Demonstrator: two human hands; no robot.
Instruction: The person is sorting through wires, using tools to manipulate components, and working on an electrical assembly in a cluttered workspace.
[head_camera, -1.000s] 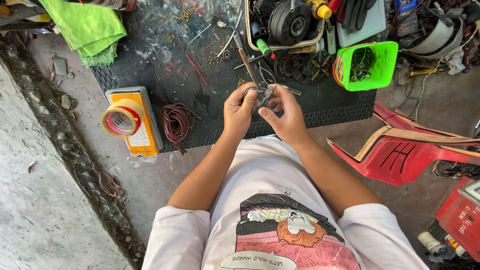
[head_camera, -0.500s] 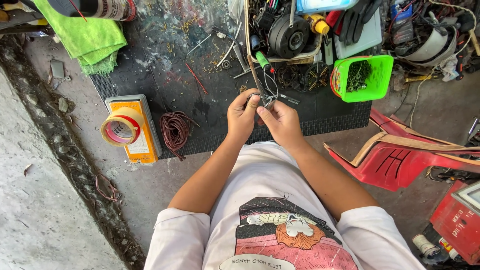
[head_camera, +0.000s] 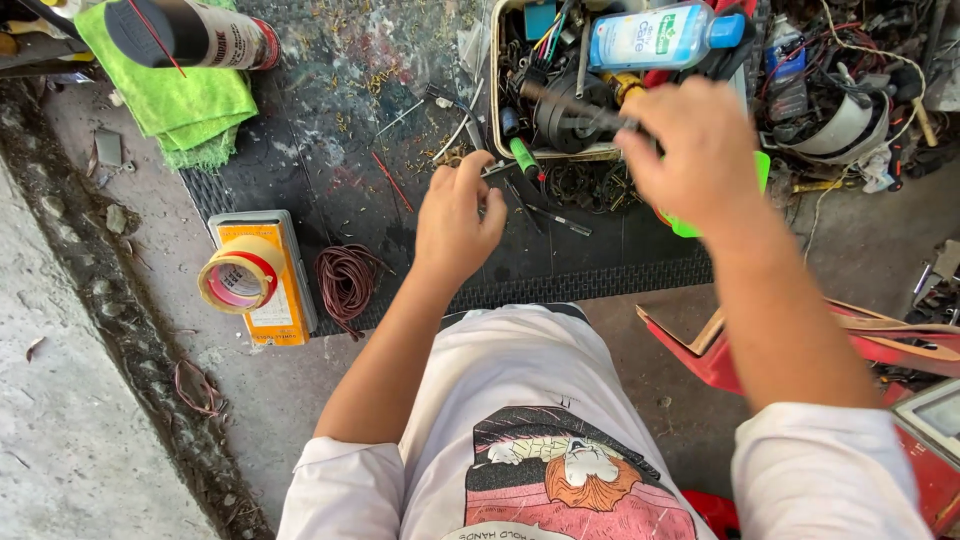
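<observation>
The right hand (head_camera: 700, 150) is raised over the far right of the black mat (head_camera: 320, 130), blurred, its fingers curled around a thin dark tool (head_camera: 575, 107) that points left across the tray of parts (head_camera: 497, 100). The left hand (head_camera: 458, 215) hovers above the middle of the mat with fingers loosely bent; I cannot tell whether it holds anything. A coil of brown wire (head_camera: 346, 280) and a tape roll (head_camera: 240, 272) lie to the near left.

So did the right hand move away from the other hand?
Yes. The right hand has lifted away from the left hand, up and to the right, and now covers part of the green bin by the tool tray.
</observation>
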